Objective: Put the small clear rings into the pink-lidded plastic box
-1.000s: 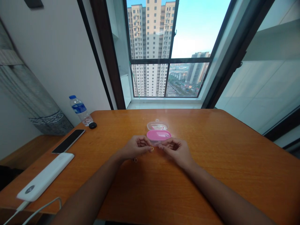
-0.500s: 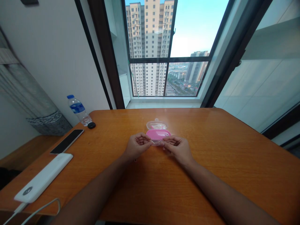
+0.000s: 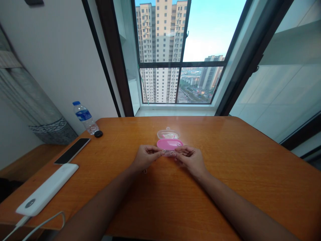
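Note:
A small pink oval case (image 3: 170, 144) lies on the table, its clear oval lid (image 3: 168, 134) folded open on the far side. My left hand (image 3: 149, 156) is closed in a pinch at the case's near left edge, thumb and index finger together. From the other side, my right hand (image 3: 189, 158) pinches the near right edge, its other fingers curled. Both thumb tips lie close together over the clear front part. The fingers partly cover that edge. A tiny ring-like item (image 3: 144, 171) shows just below my left wrist.
On the left of the wooden table (image 3: 238, 174) are a white power bank (image 3: 47, 190) with a cable, a phone (image 3: 72, 151), a small black round object (image 3: 98, 134) and a water bottle (image 3: 85, 117). A window (image 3: 180, 64) stands beyond the far edge.
The fingers of my left hand have drawn in slightly at the case's edge. My right hand and the case stay almost where they were.

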The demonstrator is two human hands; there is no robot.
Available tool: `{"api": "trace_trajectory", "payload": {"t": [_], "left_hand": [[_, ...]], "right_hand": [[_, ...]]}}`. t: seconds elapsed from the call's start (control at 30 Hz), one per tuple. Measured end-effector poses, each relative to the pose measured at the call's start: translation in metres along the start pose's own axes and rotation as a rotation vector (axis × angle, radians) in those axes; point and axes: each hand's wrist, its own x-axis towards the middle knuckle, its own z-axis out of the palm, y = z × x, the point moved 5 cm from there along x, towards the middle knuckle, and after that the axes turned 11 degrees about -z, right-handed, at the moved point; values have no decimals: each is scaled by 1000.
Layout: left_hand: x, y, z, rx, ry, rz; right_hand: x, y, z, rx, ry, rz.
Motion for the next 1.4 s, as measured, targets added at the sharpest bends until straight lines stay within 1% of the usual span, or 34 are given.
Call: {"api": "trace_trajectory", "payload": {"t": [0.07, 0.23, 0.43, 0.5, 0.57, 0.67, 0.77, 0.83, 0.9, 0.97, 1.03, 1.07, 1.13, 1.17, 1.23, 1.33, 1.4], "left_hand": [[-1, 0, 2, 7, -17, 14], [-7, 2, 8, 53, -77, 28], [-13, 9, 15, 184, -162, 95], [-13, 11, 15, 220, -179, 108], [-14, 13, 16, 249, -201, 121], [-14, 13, 16, 289, -216, 139], [-13, 10, 16, 302, -196, 140], [-13, 9, 15, 290, -172, 152], [-13, 11, 13, 285, -118, 207], [-14, 17, 9, 324, -24, 314], [-14, 22, 5, 398, 99, 428], [-14, 24, 3, 439, 160, 463], [-10, 22, 0, 508, 257, 474], [-8, 18, -1, 536, 277, 456], [-1, 9, -2, 577, 270, 403], [6, -4, -1, 601, 205, 323], [8, -8, 0, 608, 174, 291]], "right_hand": [[-1, -1, 0, -43, -17, -20], [-7, -3, 5, -235, -137, -115], [-10, -5, 11, -298, -240, -175], [-10, -8, 11, -356, -263, -212], [-9, -12, 12, -441, -309, -292], [-11, -19, 16, -532, -425, -450], [-13, -23, 18, -590, -474, -533], [-14, -27, 20, -640, -457, -556], [-14, -32, 18, -689, -395, -566], [-10, -36, 13, -738, -263, -570], [-6, -39, 3, -774, -106, -557], [-3, -38, -2, -785, -40, -546], [2, -35, -11, -795, 42, -506], [4, -33, -14, -798, 64, -485], [8, -30, -19, -802, 89, -453], [10, -27, -22, -808, 98, -434], [11, -27, -22, -819, 98, -438]]}}
